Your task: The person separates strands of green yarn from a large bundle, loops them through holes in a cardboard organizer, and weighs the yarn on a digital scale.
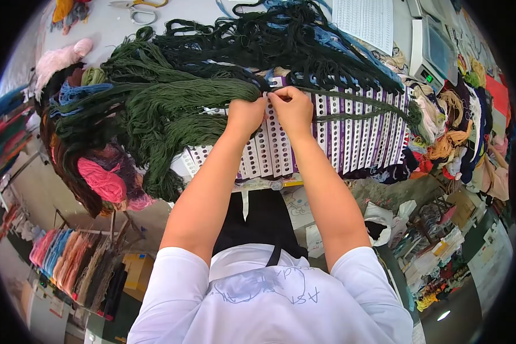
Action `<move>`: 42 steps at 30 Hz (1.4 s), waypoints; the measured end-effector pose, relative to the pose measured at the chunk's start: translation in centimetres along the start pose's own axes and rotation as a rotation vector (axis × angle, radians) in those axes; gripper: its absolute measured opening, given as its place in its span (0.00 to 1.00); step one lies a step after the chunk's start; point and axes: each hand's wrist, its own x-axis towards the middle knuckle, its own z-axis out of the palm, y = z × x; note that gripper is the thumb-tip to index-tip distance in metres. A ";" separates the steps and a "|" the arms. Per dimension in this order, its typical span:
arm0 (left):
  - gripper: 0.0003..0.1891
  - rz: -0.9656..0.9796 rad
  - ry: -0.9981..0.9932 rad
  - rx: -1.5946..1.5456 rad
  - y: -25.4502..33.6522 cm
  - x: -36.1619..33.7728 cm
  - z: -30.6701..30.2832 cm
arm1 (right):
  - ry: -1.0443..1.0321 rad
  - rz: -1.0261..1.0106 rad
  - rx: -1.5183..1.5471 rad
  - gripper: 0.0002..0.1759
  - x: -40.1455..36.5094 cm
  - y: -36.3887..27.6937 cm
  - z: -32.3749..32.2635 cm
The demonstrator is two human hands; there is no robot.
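My left hand (246, 117) is closed around the end of a thick bundle of dark green yarn (183, 97), which spreads leftward over the table edge. Close beside it, my right hand (293, 112) pinches thumb and forefinger together at the top of a punched card; what lies between the fingertips is too small to make out. Under both hands lies a row of overlapping white and purple cards with punched holes (276, 146). Thin green strands (361, 100) run across the cards to the right of my right hand. Black and blue yarn (252, 43) is heaped beyond the hands.
Scissors (140, 12) and a printed sheet (364, 23) lie at the back. A digital scale (433, 54) stands back right. Pink yarn (101, 180) hangs at the left edge, mixed yarns (450, 114) at the right. A rack of coloured skeins (77, 261) stands lower left.
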 end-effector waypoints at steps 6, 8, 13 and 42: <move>0.02 0.130 -0.185 -0.162 0.8 0.3 -0.6 | 0.110 -0.267 -0.099 0.06 -1.4 0.2 0.2; 0.03 0.136 -0.189 -0.174 0.6 0.5 -0.7 | 0.098 -0.306 -0.083 0.07 -2.4 -0.1 -0.1; 0.04 0.180 -0.117 -0.223 -0.3 1.1 -0.6 | 0.013 -0.351 0.059 0.12 -2.1 1.4 -0.5; 0.06 0.628 -0.135 -0.128 -0.7 -1.9 -5.1 | -0.240 -0.376 -0.466 0.16 0.9 1.2 -2.5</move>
